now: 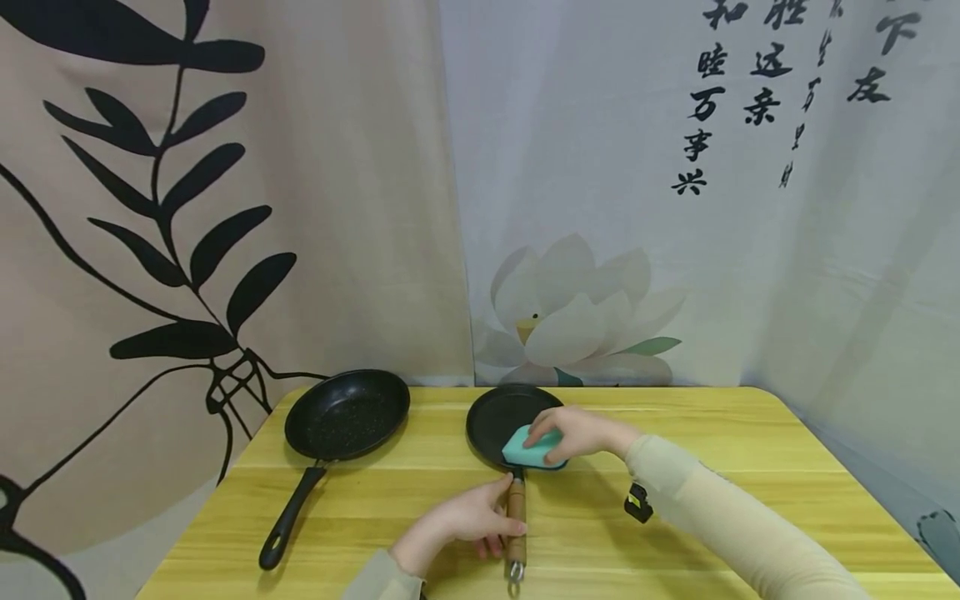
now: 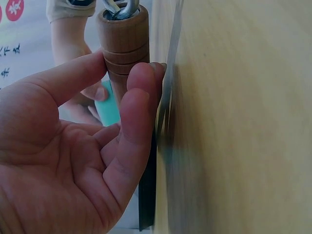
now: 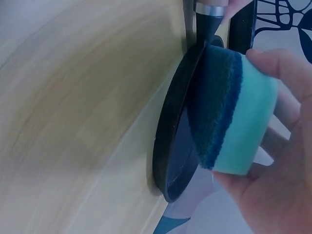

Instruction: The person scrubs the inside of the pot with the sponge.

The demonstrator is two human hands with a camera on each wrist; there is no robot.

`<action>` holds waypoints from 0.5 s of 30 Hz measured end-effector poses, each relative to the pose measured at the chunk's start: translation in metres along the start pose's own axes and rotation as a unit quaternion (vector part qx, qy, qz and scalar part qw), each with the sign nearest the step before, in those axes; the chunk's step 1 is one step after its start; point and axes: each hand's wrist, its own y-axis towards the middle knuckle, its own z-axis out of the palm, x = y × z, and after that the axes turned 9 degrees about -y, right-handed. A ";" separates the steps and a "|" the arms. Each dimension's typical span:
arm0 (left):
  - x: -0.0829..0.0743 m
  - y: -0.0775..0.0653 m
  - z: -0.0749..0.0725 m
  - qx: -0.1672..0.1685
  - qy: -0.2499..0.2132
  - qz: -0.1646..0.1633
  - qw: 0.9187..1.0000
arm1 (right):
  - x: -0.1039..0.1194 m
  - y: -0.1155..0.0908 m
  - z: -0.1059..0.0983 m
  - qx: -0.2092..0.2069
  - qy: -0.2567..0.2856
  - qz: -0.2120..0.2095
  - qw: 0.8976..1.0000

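My right hand (image 1: pixel 581 435) grips a turquoise sponge (image 1: pixel 531 448) from above, over the near right part of a flat round black pan (image 1: pixel 498 421). In the right wrist view, the sponge's dark blue scouring side (image 3: pixel 214 107) faces the pan's inner surface, right at the rim. My left hand (image 1: pixel 476 517) holds the pan's wooden handle (image 1: pixel 516 508), thumb and fingers on either side of it. A metal hanging ring (image 2: pixel 122 9) ends the handle, which points toward me.
A deeper black frying pan (image 1: pixel 348 414) with a black handle (image 1: pixel 292 517) stands to the left on the wooden table (image 1: pixel 637 550). Behind the table hangs a printed curtain (image 1: pixel 360 208) with leaves, a lotus and characters.
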 end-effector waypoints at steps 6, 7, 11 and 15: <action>0.000 0.000 0.000 0.005 -0.002 0.002 1.000 | 0.004 0.006 0.003 -0.001 0.005 -0.014 1.000; 0.000 0.000 0.000 0.006 -0.003 0.002 1.000 | 0.004 0.007 0.003 -0.001 0.005 -0.016 1.000; 0.000 0.000 -0.001 0.009 -0.006 0.001 1.000 | 0.006 0.011 0.005 -0.002 0.001 -0.024 1.000; 0.000 0.000 -0.002 0.010 -0.006 0.001 1.000 | 0.007 0.015 0.007 -0.002 -0.005 -0.032 0.999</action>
